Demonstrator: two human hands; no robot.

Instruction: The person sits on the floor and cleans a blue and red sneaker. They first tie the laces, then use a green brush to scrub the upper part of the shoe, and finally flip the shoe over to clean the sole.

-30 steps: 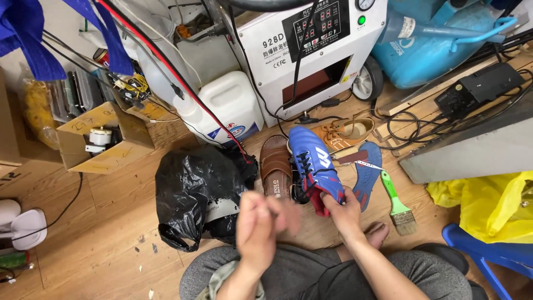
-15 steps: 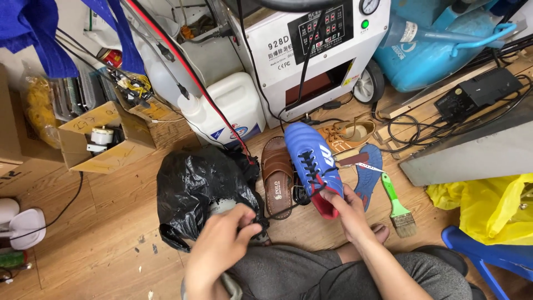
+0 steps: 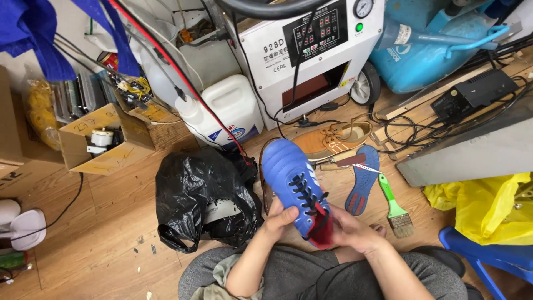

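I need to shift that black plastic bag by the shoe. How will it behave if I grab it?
The black bag looks thin and crumpled, so it will likely flop and sag rather than hold shape. Its glossy film may slip. A pale object showing at its opening could slide out if tilted.

Shoe-repair workshop: white heating machine [image 3: 311, 50], loose shoes, insole [image 3: 362, 180], glue brush [image 3: 395, 205].

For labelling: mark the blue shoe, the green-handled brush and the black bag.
blue shoe [image 3: 286, 166], head view, toe top.
green-handled brush [image 3: 395, 206], head view, handle base.
black bag [image 3: 189, 186], head view, upper side.
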